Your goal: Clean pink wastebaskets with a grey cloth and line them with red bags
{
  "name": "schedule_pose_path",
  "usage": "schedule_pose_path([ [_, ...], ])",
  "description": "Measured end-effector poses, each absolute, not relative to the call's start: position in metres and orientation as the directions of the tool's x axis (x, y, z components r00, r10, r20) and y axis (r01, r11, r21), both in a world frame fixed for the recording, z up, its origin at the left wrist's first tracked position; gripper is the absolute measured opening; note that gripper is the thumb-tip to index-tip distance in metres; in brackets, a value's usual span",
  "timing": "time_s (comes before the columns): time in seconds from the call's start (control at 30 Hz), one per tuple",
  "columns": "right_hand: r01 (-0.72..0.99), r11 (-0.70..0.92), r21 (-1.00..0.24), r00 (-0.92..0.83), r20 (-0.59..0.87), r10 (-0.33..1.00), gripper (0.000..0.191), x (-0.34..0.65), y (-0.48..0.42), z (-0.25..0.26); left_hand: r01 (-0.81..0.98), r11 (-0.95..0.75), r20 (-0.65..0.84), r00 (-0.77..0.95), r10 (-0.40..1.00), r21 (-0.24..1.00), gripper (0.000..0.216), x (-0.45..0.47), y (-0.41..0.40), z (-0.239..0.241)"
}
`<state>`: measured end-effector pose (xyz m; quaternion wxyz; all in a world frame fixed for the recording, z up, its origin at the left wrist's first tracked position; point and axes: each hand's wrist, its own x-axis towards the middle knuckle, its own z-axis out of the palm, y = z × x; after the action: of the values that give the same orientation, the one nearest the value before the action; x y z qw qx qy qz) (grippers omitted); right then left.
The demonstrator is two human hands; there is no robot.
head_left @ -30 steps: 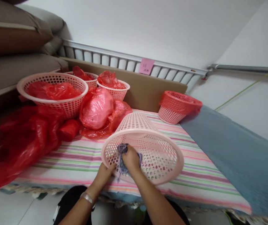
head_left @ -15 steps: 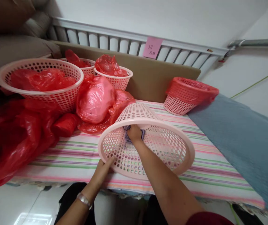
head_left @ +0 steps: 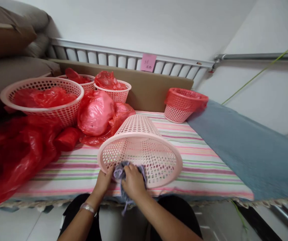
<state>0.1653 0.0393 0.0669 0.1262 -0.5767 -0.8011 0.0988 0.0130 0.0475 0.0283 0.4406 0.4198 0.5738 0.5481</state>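
Observation:
A pale pink perforated plastic basket [head_left: 144,147] lies on its side on the striped cloth, its mouth towards me. My right hand [head_left: 133,182] is closed on a grey-purple rag [head_left: 120,172] and presses it against the basket's near rim. My left hand [head_left: 103,180] grips the lower left of that rim, fingers curled over it. A bracelet is on my left wrist.
Several pink baskets holding red plastic bags [head_left: 43,98] stand at the back left, with loose red bags [head_left: 96,112] beside them. A basket lined in red [head_left: 182,103] stands at the back right. A blue cloth [head_left: 241,147] covers the right side. A cardboard panel [head_left: 146,90] leans behind.
My right hand with the rag has come out from deep inside the basket to its near rim. My left hand has shifted along the rim beside it.

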Motion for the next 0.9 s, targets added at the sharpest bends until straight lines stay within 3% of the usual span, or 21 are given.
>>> schedule_pose_path([
  [0.1, 0.873, 0.309, -0.377, -0.306, 0.070, 0.950, 0.030, 0.167, 0.023, 0.062, 0.001, 0.067, -0.064, -0.247, 0.967, 0.998, 0.046, 0.012, 0.048, 0.029],
  [0.23, 0.893, 0.144, -0.426, -0.123, 0.076, 0.990, 0.035, 0.157, 0.065, 0.064, -0.001, 0.035, -0.034, -0.233, 0.972, 0.999, 0.046, 0.010, 0.051, 0.027],
  [0.47, 0.934, -0.029, -0.355, 0.073, 0.111, 0.991, 0.036, 0.138, 0.183, 0.069, -0.048, 0.116, -0.123, -0.219, 0.968, 0.992, 0.045, 0.011, 0.047, 0.021],
  [0.73, 0.955, 0.008, -0.297, 0.028, 0.115, 0.993, 0.039, 0.146, 0.231, 0.065, -0.095, 0.324, -0.333, -0.110, 0.936, 0.941, 0.046, 0.015, 0.040, 0.030],
  [0.9, 0.966, 0.108, -0.234, -0.087, 0.099, 0.991, 0.048, 0.154, 0.210, 0.074, -0.050, 0.091, -0.100, -0.241, 0.965, 0.995, 0.049, 0.010, 0.037, 0.021],
])
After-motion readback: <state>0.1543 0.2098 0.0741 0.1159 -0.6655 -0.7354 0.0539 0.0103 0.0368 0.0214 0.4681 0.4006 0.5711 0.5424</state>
